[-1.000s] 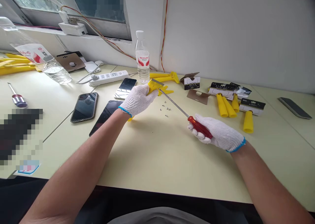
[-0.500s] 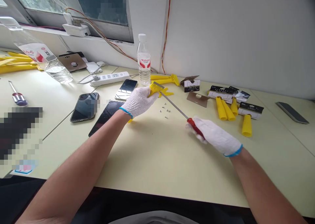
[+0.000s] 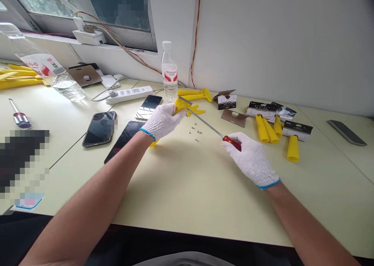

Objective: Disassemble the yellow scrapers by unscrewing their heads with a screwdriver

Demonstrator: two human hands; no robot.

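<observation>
My left hand [image 3: 164,120], in a white knit glove with a blue cuff, is closed around a yellow scraper [image 3: 179,105] with a metal blade at its head. Most of the scraper's handle is hidden under the palm. In my right hand [image 3: 249,155], gloved the same way, is a screwdriver [image 3: 231,143] with a red handle. Its long shaft slants up to the left, and the tip meets the scraper's head. Several small screws [image 3: 198,131] lie on the table below the shaft. More yellow scraper parts [image 3: 198,110] lie just behind the scraper head.
Yellow handles [image 3: 262,129] with black-and-white cards lie at the right, near a dark flat bar [image 3: 346,132]. Phones [image 3: 99,129], a power strip [image 3: 130,94] and water bottles [image 3: 170,73] stand or lie at the left and back. Another screwdriver [image 3: 21,118] lies far left.
My right hand has rolled over on the screwdriver handle, now with its back up and more of the handle covered. The left hand keeps its grip on the scraper, and the view has shifted slightly.
</observation>
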